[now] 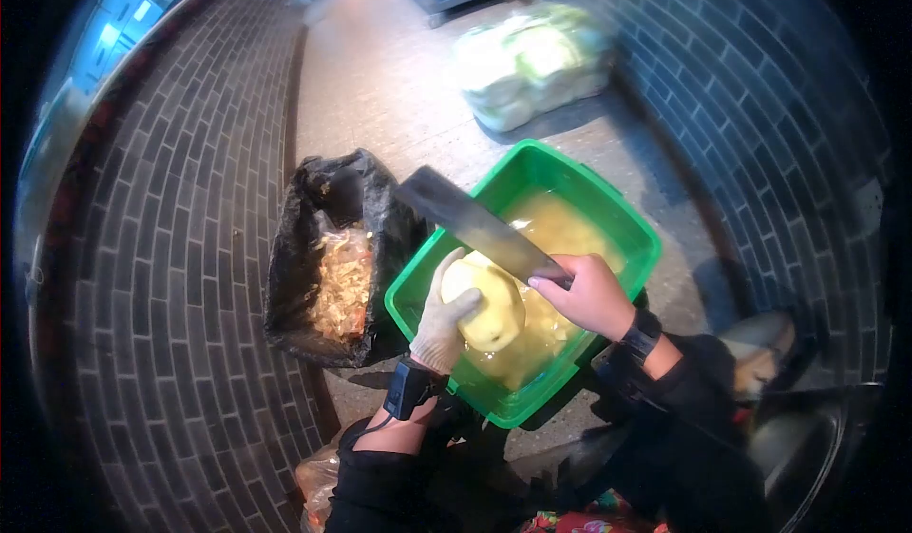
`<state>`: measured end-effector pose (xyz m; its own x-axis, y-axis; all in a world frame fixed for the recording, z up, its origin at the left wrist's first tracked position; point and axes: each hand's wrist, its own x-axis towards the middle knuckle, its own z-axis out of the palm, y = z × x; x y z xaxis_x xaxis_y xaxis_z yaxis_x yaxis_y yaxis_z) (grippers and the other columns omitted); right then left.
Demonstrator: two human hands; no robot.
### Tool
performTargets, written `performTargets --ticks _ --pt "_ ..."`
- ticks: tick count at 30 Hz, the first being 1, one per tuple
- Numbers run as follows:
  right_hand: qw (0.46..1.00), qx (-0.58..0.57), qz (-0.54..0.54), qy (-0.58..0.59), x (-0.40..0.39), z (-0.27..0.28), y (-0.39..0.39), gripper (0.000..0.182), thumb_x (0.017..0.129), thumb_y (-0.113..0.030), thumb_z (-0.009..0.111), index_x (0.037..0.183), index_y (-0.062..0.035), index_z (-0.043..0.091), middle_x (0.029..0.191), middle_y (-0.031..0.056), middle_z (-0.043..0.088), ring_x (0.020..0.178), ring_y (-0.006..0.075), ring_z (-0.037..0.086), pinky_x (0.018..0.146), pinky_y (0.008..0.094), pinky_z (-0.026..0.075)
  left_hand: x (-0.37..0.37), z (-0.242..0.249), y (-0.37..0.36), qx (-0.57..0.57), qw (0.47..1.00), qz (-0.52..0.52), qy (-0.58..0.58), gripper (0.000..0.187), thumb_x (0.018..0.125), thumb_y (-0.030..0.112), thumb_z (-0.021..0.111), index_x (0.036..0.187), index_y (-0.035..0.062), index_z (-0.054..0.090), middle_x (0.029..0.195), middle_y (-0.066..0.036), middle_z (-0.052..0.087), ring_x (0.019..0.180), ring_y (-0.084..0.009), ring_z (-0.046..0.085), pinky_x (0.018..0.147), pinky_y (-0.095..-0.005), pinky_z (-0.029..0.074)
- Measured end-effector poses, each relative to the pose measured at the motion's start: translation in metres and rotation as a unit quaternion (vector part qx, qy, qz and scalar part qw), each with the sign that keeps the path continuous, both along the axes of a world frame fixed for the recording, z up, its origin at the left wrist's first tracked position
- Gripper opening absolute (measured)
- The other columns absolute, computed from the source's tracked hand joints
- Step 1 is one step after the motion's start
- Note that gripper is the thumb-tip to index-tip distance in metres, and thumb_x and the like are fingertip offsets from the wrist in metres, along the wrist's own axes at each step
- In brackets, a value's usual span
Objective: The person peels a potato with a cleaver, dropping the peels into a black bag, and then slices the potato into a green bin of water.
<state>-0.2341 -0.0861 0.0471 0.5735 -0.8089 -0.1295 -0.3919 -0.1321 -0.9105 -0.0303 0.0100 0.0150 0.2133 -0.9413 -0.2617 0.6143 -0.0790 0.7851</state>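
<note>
Peeled pale-yellow fruit (486, 307), rounded, held over the near half of a green plastic tub (608, 212) and seated in the grip of the left hand (443, 320), which wears a light knit glove; the gloved fingers curl around the fruit's left and lower side, the thumb lying across its top, so that the fruit projects to the right of the palm, towards the other hand. Right hand (591, 294), bare, closed around the handle of a broad cleaver (475, 222); the dark blade runs up and to the left from the fist and passes just above the fruit, and whether its edge touches the flesh cannot be told. The tub holds yellowish liquid with further pale pieces in it and stands on a speckled floor (380, 77). Just beside the tub on its left, a black bag (302, 276), open at the top, contains brownish-yellow peelings (344, 286). Both wrists carry dark bands above black sleeves. Well beyond the tub, a pale bundle wrapped in clear plastic (532, 63) lies on the floor against a grey brick wall (760, 96).
</note>
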Motion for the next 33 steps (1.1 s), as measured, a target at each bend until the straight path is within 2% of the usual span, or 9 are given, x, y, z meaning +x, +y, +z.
performTargets --ticks 2,9,12,20,21,23,27,29,33 --pt "0.998 -0.065 0.022 -0.007 -0.004 0.004 0.000 0.022 0.085 -0.016 0.068 0.099 0.0009 0.070 0.082 0.0140 0.072 0.072 0.0181 0.069 0.067 0.0295 0.052 -0.006 0.010 0.002 0.028 0.997 -0.009 -0.069 0.078 0.073 0.001 0.077 0.141 0.0050 0.039 0.124 -0.010 0.057 0.113 -0.0208 0.057 0.098 -0.0347 0.048" --pt "0.983 -0.173 0.046 0.025 -0.009 0.000 -0.010 0.015 0.085 -0.016 0.068 0.091 -0.0030 0.071 0.072 0.0146 0.068 0.062 0.0253 0.066 0.060 0.0319 0.050 -0.002 0.023 0.003 0.057 0.968 -0.049 -0.238 0.075 0.069 0.000 0.080 0.135 0.0042 0.045 0.119 -0.008 0.059 0.109 -0.0177 0.058 0.096 -0.0324 0.048" --pt "0.991 -0.112 0.070 0.016 -0.008 0.004 -0.015 0.015 0.085 -0.014 0.068 0.093 -0.0012 0.070 0.076 0.0155 0.070 0.064 0.0238 0.067 0.062 0.0308 0.051 0.010 0.020 0.005 0.053 0.970 -0.059 -0.228 0.076 0.066 0.000 0.081 0.134 0.0046 0.046 0.117 -0.007 0.061 0.109 -0.0176 0.059 0.095 -0.0324 0.049" --pt "0.990 -0.012 0.129 -0.056 0.003 0.005 -0.004 0.022 0.085 -0.010 0.070 0.103 0.0028 0.068 0.092 0.0144 0.074 0.080 0.0161 0.070 0.074 0.0286 0.052 0.021 0.018 0.010 0.012 0.986 -0.164 -0.035 0.080 0.062 0.017 0.084 0.132 0.0041 0.047 0.118 -0.009 0.061 0.109 -0.0219 0.061 0.096 -0.0358 0.050" --pt "0.990 -0.013 0.129 -0.057 0.005 -0.003 -0.001 0.022 0.085 -0.010 0.070 0.103 0.0028 0.068 0.092 0.0144 0.074 0.080 0.0161 0.070 0.074 0.0286 0.052 0.020 0.014 0.011 0.011 0.986 -0.164 -0.036 0.080 0.062 0.017 0.084 0.132 0.0041 0.047 0.118 -0.009 0.061 0.109 -0.0219 0.061 0.096 -0.0358 0.050" --pt "0.985 0.003 0.076 -0.154 0.012 -0.015 0.005 0.027 0.087 -0.019 0.068 0.107 -0.0006 0.068 0.086 0.0154 0.073 0.075 0.0235 0.071 0.070 0.0321 0.053 0.016 0.005 0.016 0.017 0.981 -0.159 0.109 0.083 0.062 0.021 0.083 0.133 0.0022 0.044 0.119 -0.011 0.060 0.109 -0.0235 0.060 0.096 -0.0358 0.050" --pt "0.986 0.013 0.094 -0.134 0.014 -0.004 0.005 0.028 0.086 -0.018 0.068 0.106 0.0019 0.068 0.088 0.0148 0.073 0.078 0.0219 0.072 0.072 0.0319 0.054 0.015 0.021 0.011 0.016 0.978 -0.190 0.091 0.086 0.063 0.024 0.082 0.135 0.0007 0.041 0.122 -0.012 0.057 0.111 -0.0249 0.059 0.097 -0.0364 0.049" --pt "0.988 -0.003 0.046 -0.147 0.017 -0.005 0.007 0.028 0.086 -0.021 0.069 0.101 0.0024 0.068 0.084 0.0166 0.072 0.074 0.0251 0.071 0.068 0.0337 0.053 0.016 0.021 0.010 0.002 0.991 -0.133 0.027 0.081 0.065 0.020 0.080 0.135 0.0011 0.042 0.122 -0.012 0.057 0.112 -0.0257 0.057 0.097 -0.0381 0.050" --pt "0.996 -0.050 0.019 -0.072 0.022 -0.012 0.018 0.029 0.086 -0.025 0.069 0.096 0.0024 0.067 0.079 0.0193 0.069 0.070 0.0297 0.069 0.064 0.0361 0.052 0.008 0.022 0.011 -0.009 0.995 -0.087 0.042 0.080 0.067 0.016 0.080 0.136 0.0022 0.042 0.123 -0.012 0.056 0.113 -0.0262 0.057 0.097 -0.0391 0.049"
